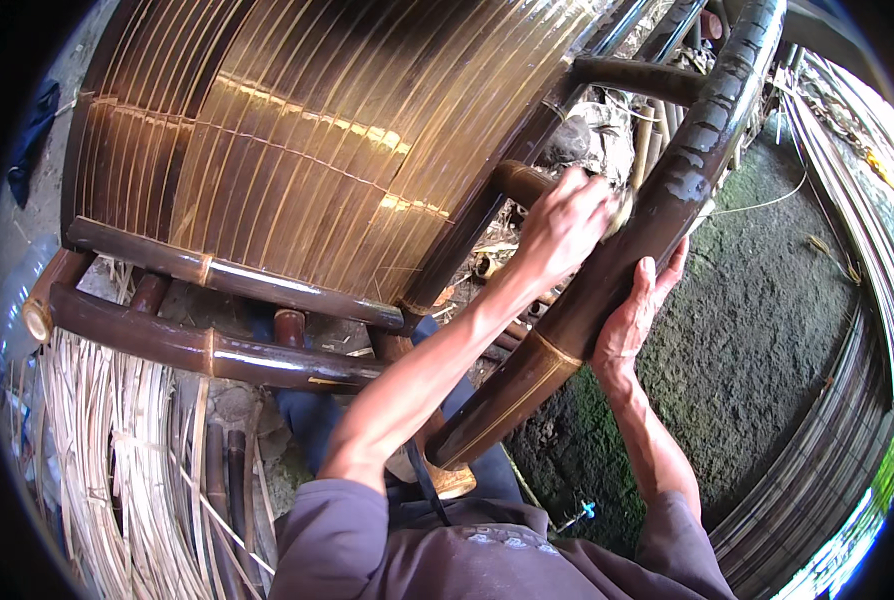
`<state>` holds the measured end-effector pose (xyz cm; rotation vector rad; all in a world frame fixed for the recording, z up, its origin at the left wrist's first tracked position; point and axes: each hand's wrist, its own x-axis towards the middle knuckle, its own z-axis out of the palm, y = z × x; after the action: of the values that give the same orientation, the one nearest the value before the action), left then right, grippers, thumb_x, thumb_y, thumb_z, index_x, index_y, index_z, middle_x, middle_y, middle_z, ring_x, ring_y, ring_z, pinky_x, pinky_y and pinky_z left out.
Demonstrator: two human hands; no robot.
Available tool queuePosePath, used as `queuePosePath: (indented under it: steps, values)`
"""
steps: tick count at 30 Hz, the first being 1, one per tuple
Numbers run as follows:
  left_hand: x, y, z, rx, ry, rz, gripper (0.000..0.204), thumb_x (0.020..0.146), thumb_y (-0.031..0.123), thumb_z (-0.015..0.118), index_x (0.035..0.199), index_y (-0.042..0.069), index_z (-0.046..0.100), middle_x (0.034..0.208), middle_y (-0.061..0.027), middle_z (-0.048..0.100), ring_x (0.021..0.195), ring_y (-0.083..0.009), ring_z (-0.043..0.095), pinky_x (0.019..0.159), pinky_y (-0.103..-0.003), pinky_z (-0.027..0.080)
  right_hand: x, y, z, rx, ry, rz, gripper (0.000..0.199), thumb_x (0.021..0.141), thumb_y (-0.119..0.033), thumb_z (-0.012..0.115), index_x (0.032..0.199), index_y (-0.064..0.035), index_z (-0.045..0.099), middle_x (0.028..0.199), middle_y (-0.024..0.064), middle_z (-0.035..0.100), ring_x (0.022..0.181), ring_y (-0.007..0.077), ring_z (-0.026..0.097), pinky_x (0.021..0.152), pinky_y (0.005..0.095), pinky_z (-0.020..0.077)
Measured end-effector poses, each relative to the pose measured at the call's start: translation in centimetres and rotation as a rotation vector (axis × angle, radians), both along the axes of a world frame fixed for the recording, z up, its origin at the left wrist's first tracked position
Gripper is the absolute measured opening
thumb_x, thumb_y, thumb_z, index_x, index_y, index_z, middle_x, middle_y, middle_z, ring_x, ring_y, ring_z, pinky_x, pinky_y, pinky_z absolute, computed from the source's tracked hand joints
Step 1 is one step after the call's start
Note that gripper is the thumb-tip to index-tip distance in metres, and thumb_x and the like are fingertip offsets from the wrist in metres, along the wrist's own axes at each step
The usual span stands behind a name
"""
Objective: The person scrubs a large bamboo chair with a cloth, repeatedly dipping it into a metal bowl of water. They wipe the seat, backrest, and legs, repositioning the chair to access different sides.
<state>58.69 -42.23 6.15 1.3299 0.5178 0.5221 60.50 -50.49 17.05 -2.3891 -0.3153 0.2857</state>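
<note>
We hold the dark bamboo pole (657,215) — right hand (635,320) grip wrapped on it, left hand (565,225) grip closed beside it at the slatted panel (307,130).

I see a glossy dark bamboo pole (657,220), shiny smooth slat panel (307,140), matt pale rattan strips (117,450), rough mossy ground (767,330).

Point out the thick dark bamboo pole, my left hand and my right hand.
thick dark bamboo pole (687,190), head view, on its glossy middle stretch.
left hand (564,225), head view, on the back of the hand.
right hand (635,318), head view, on the back of the hand.
</note>
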Motion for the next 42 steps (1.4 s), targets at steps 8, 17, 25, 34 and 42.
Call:
queuePosePath:
  steps: [8,17,25,34,42]
  values:
    - [4.0,1.6,-1.1,0.274,0.09,-0.001,0.015,0.083,-0.001,0.059,0.098,0.002,0.062,0.095,-0.0173,0.058,0.087,-0.0339,0.063,0.072,-0.039,0.055,-0.2,0.0,-0.4,0.008,-0.008,0.057,0.069,0.099,-0.035,0.047,0.155,-0.0087,0.015,0.156,0.0161,0.02,0.143,0.0283,0.022,0.117,0.0415,0.0181]
    - [-7.1,-2.0,2.7,-0.657,0.383,-0.359,0.025,0.097,0.019,0.054,0.114,0.002,0.048,0.097,-0.022,0.063,0.095,-0.0293,0.065,0.078,-0.043,0.052,0.4,-0.8,-0.4,-0.016,-0.007,0.003,0.071,0.099,-0.037,0.047,0.155,-0.0086,0.014,0.157,0.0166,0.019,0.143,0.0286,0.022,0.117,0.0415,0.0172]
    - [-5.4,-7.3,-2.3,-1.009,-0.088,-0.174,0.02,0.091,0.007,0.056,0.105,-0.004,0.063,0.09,-0.0098,0.068,0.077,-0.0143,0.062,0.066,-0.028,0.051,0.4,-0.4,-0.1,-0.037,-0.004,0.054,0.072,0.099,-0.038,0.047,0.155,-0.0075,0.014,0.156,0.0171,0.021,0.142,0.0278,0.023,0.117,0.0403,0.0173]
    - [2.9,0.6,4.6,0.002,-0.179,0.373,0.019,0.08,0.014,0.075,0.097,0.011,0.066,0.091,-0.0074,0.058,0.088,-0.0224,0.059,0.075,-0.038,0.051,0.2,-1.1,-0.2,-0.166,0.016,-0.064,0.069,0.1,-0.041,0.04,0.155,-0.0115,0.011,0.156,0.0144,0.02,0.141,0.0284,0.027,0.116,0.0412,0.0214]
    - [0.6,0.2,-15.2,0.157,0.246,0.278,0.012,0.086,0.017,0.063,0.083,0.005,0.065,0.08,-0.0128,0.058,0.077,-0.0313,0.058,0.069,-0.042,0.048,-0.7,1.0,0.0,0.104,0.168,-0.042,0.077,0.097,-0.041,0.047,0.155,-0.0078,0.008,0.156,0.015,0.02,0.14,0.0262,0.026,0.116,0.0398,0.0198]
